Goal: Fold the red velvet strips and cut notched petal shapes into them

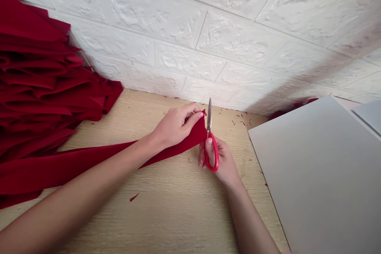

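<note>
A long dark red fabric strip (175, 149) stretches across the table from the left. Its top right corner is pinched between the thumb and fingers of my left hand (178, 125). My right hand (222, 160) grips a pair of scissors (212, 151) with red handles, the thumb through one loop. The metal blades point up toward the wall, right beside the strip's cut end. They look closed or nearly so. A small red sliver hangs at the corner near my left fingertips. The fingers behind the scissor handle are partly hidden.
A large heap of folded red fabric (44, 79) fills the left side. On the right stands a grey-white panel or box (321, 174), with more red fabric (293, 108) behind it. Small red scraps (134, 197) are scattered over the wooden table (178, 214). A white brick-patterned wall (184, 27) borders the back.
</note>
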`<state>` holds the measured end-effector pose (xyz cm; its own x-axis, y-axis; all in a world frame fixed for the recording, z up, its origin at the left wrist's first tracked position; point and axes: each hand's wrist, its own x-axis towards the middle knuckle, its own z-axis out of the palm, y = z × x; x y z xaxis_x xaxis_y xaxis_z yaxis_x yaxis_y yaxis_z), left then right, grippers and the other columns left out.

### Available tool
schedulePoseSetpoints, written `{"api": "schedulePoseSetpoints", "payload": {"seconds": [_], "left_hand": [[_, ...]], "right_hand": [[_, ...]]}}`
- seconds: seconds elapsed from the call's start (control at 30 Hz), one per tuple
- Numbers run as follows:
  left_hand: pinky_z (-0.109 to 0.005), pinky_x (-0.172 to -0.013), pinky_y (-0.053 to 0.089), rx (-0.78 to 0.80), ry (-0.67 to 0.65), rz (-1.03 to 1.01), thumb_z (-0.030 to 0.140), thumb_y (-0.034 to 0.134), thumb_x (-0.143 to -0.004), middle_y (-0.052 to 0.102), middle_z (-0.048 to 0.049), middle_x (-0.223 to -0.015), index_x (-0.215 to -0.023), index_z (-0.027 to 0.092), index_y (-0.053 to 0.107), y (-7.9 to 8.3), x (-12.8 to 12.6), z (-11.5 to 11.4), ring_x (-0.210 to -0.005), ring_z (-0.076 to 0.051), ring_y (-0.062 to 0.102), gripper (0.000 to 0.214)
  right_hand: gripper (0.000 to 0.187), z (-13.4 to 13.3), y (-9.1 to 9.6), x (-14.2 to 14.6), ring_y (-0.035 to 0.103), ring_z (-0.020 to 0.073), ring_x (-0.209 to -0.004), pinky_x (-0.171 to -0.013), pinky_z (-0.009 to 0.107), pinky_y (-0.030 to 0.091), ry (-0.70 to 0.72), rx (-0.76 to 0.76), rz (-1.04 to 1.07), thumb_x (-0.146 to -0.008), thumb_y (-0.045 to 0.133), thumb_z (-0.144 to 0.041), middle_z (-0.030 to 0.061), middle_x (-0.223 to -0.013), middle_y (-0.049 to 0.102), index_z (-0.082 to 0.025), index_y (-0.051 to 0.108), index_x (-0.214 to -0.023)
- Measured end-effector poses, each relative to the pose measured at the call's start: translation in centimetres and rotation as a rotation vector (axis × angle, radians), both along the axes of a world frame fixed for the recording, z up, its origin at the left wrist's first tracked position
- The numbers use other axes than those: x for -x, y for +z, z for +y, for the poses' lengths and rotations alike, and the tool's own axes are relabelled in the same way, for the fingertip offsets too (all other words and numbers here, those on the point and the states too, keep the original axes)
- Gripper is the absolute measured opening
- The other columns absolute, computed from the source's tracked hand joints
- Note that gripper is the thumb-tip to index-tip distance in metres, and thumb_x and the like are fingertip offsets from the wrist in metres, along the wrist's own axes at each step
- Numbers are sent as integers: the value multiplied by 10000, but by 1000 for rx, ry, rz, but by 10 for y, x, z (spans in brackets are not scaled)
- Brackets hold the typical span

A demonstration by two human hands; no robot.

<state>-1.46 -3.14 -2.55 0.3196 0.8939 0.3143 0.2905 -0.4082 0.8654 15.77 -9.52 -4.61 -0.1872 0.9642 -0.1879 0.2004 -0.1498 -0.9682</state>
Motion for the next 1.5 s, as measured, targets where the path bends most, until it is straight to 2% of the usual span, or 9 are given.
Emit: {"api": "schedulePoseSetpoints", "payload": {"seconds": [0.17, 0.3, 0.47, 1.07, 1.3, 1.5], "left_hand": [[-254, -583, 351, -4, 17, -36, 329, 485, -991, 564, 39, -672, -824, 174, 604, 0, 0, 1, -590, -97, 475, 257], [-259, -562, 336, 1, 13, -42, 341, 476, -995, 571, 37, -674, -862, 179, 619, 0, 0, 0, -571, -99, 457, 254], [-261, -550, 329, 25, -19, -38, 351, 472, -996, 585, 38, -643, -856, 181, 616, -1, -1, 0, -550, -102, 448, 264], [-256, -554, 331, 60, -55, -38, 348, 464, -992, 568, 38, -618, -800, 178, 580, 1, -1, -1, -548, -105, 446, 281], [-255, -533, 309, 62, -51, -38, 344, 467, -993, 530, 48, -595, -799, 181, 577, 0, 0, -1, -532, -99, 412, 277], [-255, -538, 313, 44, -42, -40, 342, 475, -991, 523, 42, -615, -802, 181, 594, -1, 0, 0, -544, -99, 418, 275]], "right_hand": [[538, -2, 5, -1, 477, 126, -485, -467, 271, 378, 18, -44, -41, -930, 405, -731, -23, -578, 519, -229, 494, -758], [530, -4, 7, -1, 414, 120, -544, -508, 275, 322, 82, -120, -129, -944, 410, -709, -25, -626, 484, -227, 438, -725], [529, -4, 6, 0, 391, 125, -576, -537, 276, 296, 113, -129, -148, -938, 417, -713, -35, -625, 459, -226, 420, -732], [549, -3, 3, -1, 422, 134, -554, -512, 266, 334, 92, -105, -117, -902, 447, -749, -33, -577, 468, -236, 412, -711], [579, -1, 0, -1, 454, 122, -448, -457, 262, 331, 55, -85, -136, -861, 485, -778, -46, -488, 455, -237, 404, -672], [578, 0, -6, -1, 406, 103, -372, -417, 260, 325, 1, -36, -99, -838, 528, -775, -57, -457, 467, -242, 397, -657]]}}
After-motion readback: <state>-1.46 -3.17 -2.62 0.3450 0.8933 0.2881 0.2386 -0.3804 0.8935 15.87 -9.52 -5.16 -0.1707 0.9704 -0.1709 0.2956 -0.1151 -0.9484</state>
